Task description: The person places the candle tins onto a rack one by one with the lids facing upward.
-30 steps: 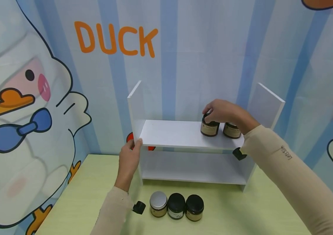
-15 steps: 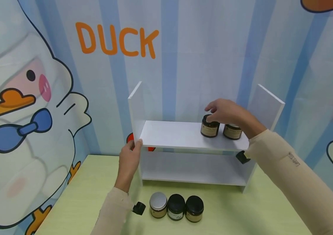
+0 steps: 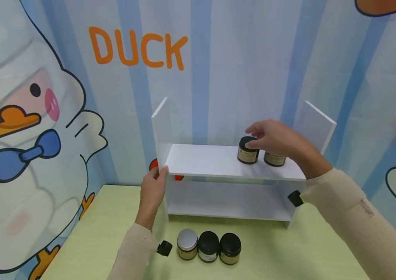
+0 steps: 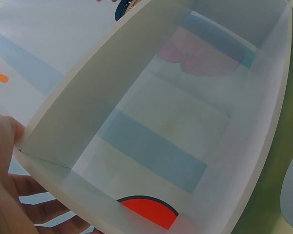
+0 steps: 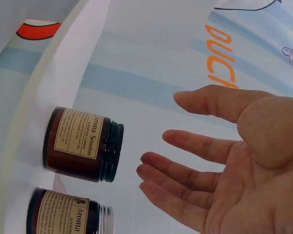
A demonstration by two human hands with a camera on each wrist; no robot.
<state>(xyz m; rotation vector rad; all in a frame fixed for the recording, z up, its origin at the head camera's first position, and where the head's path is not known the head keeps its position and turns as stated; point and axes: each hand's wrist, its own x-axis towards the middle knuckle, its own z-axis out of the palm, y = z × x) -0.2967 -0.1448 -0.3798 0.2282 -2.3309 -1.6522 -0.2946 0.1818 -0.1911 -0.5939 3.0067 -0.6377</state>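
A white two-tier shelf (image 3: 204, 160) stands on the table. My left hand (image 3: 153, 194) grips its left side panel, thumb at the front edge and fingers wrapped behind it in the left wrist view. On the upper board sit two amber scented candle jars with cream labels. One candle jar (image 5: 80, 144) has a black lid; the second candle jar (image 5: 63, 214), at its right in the head view, is partly hidden by my right hand (image 3: 274, 136). That hand hovers above them with loosely spread fingers. In the right wrist view a gap shows between its fingertips and the black lid.
Three more jars line up on the pale green table (image 3: 121, 225) before the shelf: a silver-lidded jar (image 3: 187, 244) and two black-lidded ones, the middle jar (image 3: 208, 246) and the right jar (image 3: 230, 249). Behind hangs a striped blue duck curtain (image 3: 232, 58).
My right hand has let go of the black-lidded candle jar and drawn back to the right, fingers loosening. The jar stays where it was on the upper board. My left hand keeps its grip.
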